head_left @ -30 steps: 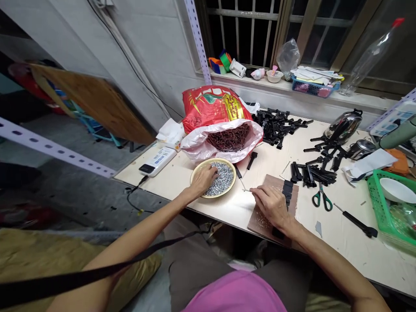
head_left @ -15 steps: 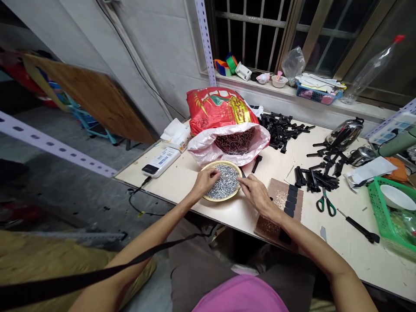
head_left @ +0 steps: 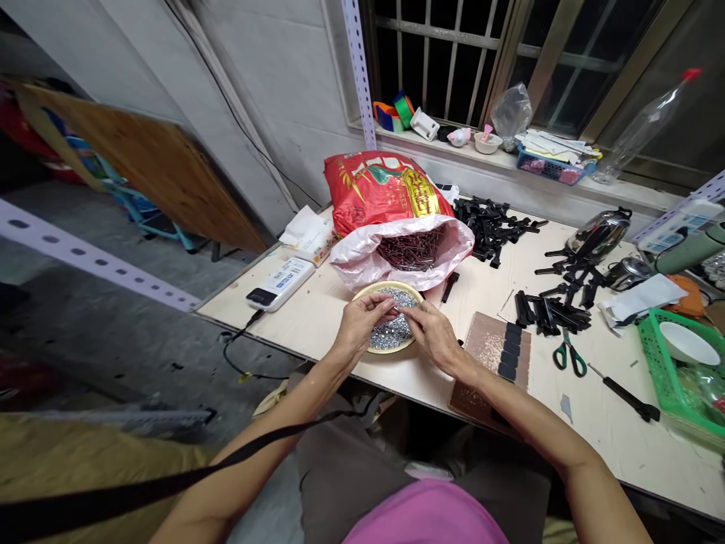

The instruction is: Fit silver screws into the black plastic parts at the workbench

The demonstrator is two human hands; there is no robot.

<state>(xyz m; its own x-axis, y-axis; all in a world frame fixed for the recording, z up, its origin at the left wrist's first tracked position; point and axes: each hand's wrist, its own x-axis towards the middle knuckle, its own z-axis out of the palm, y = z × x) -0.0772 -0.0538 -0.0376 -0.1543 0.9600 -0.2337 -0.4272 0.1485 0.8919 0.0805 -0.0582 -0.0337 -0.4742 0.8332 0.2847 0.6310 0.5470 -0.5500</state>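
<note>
Surface: pale plywood table [head_left: 566, 431] set under a barred window, grey wall to the left, a perforated metal upright at the sill.

Left edge: white power bank [head_left: 280, 282] with a black cable dropping over the edge; folded white paper [head_left: 306, 230] behind it.

Near edge, left of middle: yellow-rimmed dish [head_left: 390, 336] of small silver screws [head_left: 390, 332]. Left hand [head_left: 362, 325] and right hand [head_left: 433, 336] met just above the dish, fingers of both pinched together on something small between them; what it was could not be made out. Hands covered part of the dish.

Behind the dish: red printed bag [head_left: 379, 189] with a white liner open on dark brown nails [head_left: 411, 249].

Middle, far side: heap of black plastic parts [head_left: 490, 223].

Near edge, right of the hands: brown board [head_left: 487, 363] bearing a row of black pieces [head_left: 510, 351], its near end hidden by the right forearm.

Right of middle: more black parts [head_left: 552, 310], green-handled scissors [head_left: 566, 355], black-handled screwdriver [head_left: 626, 393].

Right edge: metal kettle [head_left: 600, 230], green basket [head_left: 657, 351] holding a white bowl [head_left: 688, 344], cut off by the frame.
</note>
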